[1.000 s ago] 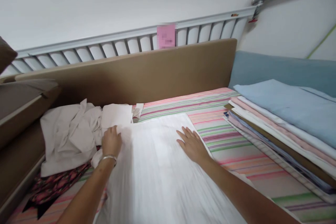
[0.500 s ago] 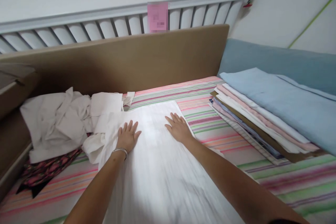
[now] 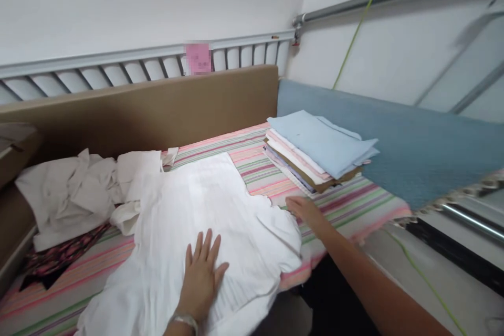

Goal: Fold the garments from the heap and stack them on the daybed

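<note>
A white garment [image 3: 197, 194] with a ruffled edge lies spread over a striped sheet, creased toward its near end. My left hand [image 3: 202, 273], a bracelet at its wrist, rests flat on the cloth with fingers spread. At the garment's right side, my right hand [image 3: 305, 210] has its fingers bent together on the ruffled edge; the fingertips are partly hidden. Beyond that hand stands a pile of folded clothes [image 3: 291, 165], with a light blue folded cloth [image 3: 318, 139] on top.
Crumpled off-white clothes [image 3: 79, 189] and a dark flowered cloth [image 3: 59, 257] lie left, beside a cardboard box [image 3: 18, 149]. A brown board [image 3: 157, 113] stands along the back, before a white radiator [image 3: 129, 71]. Blue padding [image 3: 394, 126] borders the right. The striped sheet [image 3: 370, 197] ends at right.
The view has swung right. My left hand has slid nearer over the garment. My right hand has left the garment's top for its right edge, and the ruffled side now lies spread out.
</note>
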`<state>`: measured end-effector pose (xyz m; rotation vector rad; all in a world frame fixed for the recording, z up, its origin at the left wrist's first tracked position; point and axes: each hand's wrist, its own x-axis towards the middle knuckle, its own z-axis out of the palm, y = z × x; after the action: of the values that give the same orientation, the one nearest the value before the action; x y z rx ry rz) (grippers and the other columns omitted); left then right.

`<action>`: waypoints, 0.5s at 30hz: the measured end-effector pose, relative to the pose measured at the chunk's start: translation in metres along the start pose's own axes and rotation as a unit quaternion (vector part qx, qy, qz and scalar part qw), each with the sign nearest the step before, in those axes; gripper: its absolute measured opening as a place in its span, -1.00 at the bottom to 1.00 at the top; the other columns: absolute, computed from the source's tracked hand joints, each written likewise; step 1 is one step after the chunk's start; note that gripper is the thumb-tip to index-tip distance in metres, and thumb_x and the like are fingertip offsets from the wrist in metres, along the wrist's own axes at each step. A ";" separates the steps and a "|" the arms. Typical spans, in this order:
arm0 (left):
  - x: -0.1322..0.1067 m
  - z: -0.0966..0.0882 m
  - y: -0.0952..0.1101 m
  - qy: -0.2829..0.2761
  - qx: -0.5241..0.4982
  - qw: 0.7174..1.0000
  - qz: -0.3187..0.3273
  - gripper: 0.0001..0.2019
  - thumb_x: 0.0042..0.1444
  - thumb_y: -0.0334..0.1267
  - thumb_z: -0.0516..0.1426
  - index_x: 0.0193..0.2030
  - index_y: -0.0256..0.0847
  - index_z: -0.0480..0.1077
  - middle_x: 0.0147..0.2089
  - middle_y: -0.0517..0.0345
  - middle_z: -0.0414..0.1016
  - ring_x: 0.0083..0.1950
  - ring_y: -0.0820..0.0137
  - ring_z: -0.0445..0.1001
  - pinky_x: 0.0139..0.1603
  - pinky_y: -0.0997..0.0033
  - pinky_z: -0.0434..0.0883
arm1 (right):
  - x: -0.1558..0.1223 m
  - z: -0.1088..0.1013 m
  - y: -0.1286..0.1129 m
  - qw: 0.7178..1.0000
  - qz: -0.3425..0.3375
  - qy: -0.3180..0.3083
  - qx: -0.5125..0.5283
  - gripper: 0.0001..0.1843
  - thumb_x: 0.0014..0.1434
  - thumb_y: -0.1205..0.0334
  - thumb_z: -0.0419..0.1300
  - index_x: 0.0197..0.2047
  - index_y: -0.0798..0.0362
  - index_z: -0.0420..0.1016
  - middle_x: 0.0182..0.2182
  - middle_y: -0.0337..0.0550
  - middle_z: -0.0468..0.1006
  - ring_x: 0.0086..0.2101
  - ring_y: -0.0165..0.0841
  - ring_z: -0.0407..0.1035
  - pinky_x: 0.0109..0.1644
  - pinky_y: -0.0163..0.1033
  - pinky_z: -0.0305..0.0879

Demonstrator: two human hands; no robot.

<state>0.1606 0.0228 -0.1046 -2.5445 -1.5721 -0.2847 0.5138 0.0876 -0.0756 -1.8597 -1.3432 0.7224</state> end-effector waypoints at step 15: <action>0.000 -0.008 0.000 -0.048 -0.057 0.996 -0.039 -0.47 0.20 -0.02 -0.11 0.30 0.00 -0.03 0.38 0.08 -0.11 0.38 0.10 -0.17 0.26 -0.16 -0.02 | -0.045 0.006 -0.005 0.999 0.023 -0.031 0.008 -0.82 -0.03 0.20 0.08 -0.53 0.09 0.42 -0.60 -0.22 0.48 -0.50 -0.35 0.36 -0.45 -0.32 0.20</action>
<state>0.1599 0.0207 -0.0971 -2.6215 -1.7409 -0.2708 0.4933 0.0470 -0.0737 -1.8740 -1.3340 0.8176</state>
